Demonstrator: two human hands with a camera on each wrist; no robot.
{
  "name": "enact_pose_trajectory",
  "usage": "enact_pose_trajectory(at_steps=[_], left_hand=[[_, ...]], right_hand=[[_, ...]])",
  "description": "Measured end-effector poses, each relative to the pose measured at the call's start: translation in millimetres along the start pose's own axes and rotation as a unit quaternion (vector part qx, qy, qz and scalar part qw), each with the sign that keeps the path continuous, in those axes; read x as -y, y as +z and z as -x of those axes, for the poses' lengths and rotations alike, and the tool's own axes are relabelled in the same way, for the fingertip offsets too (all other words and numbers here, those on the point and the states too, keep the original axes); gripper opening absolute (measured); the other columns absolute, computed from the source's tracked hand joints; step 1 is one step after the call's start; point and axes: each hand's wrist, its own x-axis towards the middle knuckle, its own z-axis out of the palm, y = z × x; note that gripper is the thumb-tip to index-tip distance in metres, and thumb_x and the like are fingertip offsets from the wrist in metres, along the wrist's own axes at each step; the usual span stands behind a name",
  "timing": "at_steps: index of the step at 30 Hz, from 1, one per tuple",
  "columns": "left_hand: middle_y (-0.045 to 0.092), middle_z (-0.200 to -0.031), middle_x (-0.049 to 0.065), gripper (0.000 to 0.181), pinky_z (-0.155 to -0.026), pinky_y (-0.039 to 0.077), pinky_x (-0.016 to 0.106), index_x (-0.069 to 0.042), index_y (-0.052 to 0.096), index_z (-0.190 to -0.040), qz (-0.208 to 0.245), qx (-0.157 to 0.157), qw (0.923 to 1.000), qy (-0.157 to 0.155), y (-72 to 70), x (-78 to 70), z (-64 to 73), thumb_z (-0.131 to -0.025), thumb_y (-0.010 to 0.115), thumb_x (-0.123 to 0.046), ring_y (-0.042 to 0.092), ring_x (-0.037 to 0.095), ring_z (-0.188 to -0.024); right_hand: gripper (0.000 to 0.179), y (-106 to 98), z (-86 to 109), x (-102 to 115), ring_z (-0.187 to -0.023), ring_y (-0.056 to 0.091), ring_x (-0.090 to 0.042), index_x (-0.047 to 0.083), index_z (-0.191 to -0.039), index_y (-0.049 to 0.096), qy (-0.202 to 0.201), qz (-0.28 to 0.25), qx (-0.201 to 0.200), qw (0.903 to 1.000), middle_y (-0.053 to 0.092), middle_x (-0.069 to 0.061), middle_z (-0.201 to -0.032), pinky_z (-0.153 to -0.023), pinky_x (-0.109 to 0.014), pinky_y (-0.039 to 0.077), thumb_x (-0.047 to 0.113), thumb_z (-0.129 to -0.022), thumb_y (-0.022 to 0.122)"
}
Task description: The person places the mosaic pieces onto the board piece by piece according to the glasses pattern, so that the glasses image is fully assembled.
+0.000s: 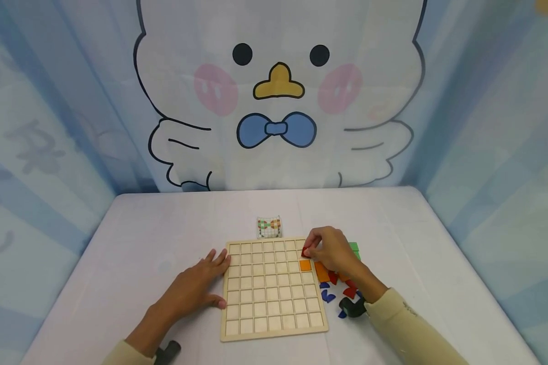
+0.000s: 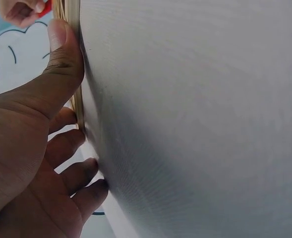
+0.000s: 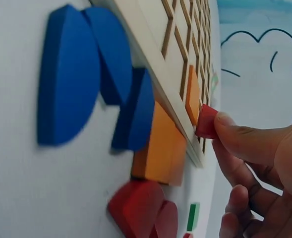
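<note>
A wooden grid board (image 1: 274, 334) lies flat on the table. My left hand (image 1: 194, 286) rests against its left edge, thumb and fingers spread, with the thumb (image 2: 61, 54) touching the board's side in the left wrist view. At the board's upper right corner, my right hand (image 1: 331, 248) pinches a small red block (image 3: 206, 122) between thumb and fingertips. That block is at the top cell of the right column; whether it touches the bottom of the cell I cannot tell. Just below it, an orange square block (image 1: 305, 265) sits in a cell.
Loose pieces lie right of the board: orange blocks (image 1: 321, 272), red pieces (image 1: 349, 292), blue pieces (image 1: 327, 296) and green blocks (image 1: 354, 247), partly under my right arm. A small patterned card (image 1: 269, 227) stands behind the board. A printed curtain (image 1: 276, 167) hangs beyond the table.
</note>
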Motion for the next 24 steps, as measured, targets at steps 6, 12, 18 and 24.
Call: enact_pose_trajectory(at_steps=[6,12,18,24], left_hand=[[0.033,-0.173,0.009,0.110,-0.117,0.044,0.066,-0.013,0.042,-0.163,-0.005,0.000,1.0000,-0.001,0.0,-1.0,-0.1,-0.071,0.093,-0.045,0.031,0.039,-0.161],[0.033,-0.173,0.008,0.111,-0.117,0.044,0.066,-0.013,0.042,-0.164,-0.008,-0.003,1.0000,-0.002,-1.7,-2.4,0.8,-0.071,0.093,-0.045,0.032,0.039,-0.161],[0.034,-0.173,0.008,0.111,-0.116,0.044,0.067,-0.012,0.042,-0.163,-0.003,0.000,1.0000,-0.004,-2.8,-3.2,0.8,-0.070,0.093,-0.045,0.032,0.040,-0.161],[0.034,-0.172,0.009,0.111,-0.117,0.044,0.066,-0.012,0.042,-0.163,-0.008,-0.004,1.0000,0.002,-2.0,-2.6,1.4,-0.070,0.093,-0.046,0.032,0.040,-0.161]], right_hand=[[0.014,7.9,-4.4,1.5,-0.083,0.059,-0.014,0.022,-0.084,0.074,-0.027,0.032,-0.002,0.9991,0.067,0.006,-0.079,-0.079,-0.034,0.050,0.016,-0.091,0.085],[0.014,11.1,-4.7,1.6,-0.083,0.060,-0.015,0.021,-0.082,0.077,-0.043,0.048,-0.009,0.9979,0.067,0.006,-0.078,-0.082,-0.037,0.051,0.013,-0.091,0.085],[0.012,12.1,-4.7,1.3,-0.082,0.059,-0.014,0.021,-0.084,0.079,-0.035,0.045,-0.008,0.9984,0.068,0.006,-0.080,-0.080,-0.036,0.050,0.013,-0.091,0.085],[0.004,5.6,-5.9,-2.6,-0.095,0.062,-0.018,0.021,-0.092,0.081,-0.009,0.023,-0.021,0.9995,0.070,0.007,-0.085,-0.087,-0.038,0.055,0.018,-0.093,0.084]])
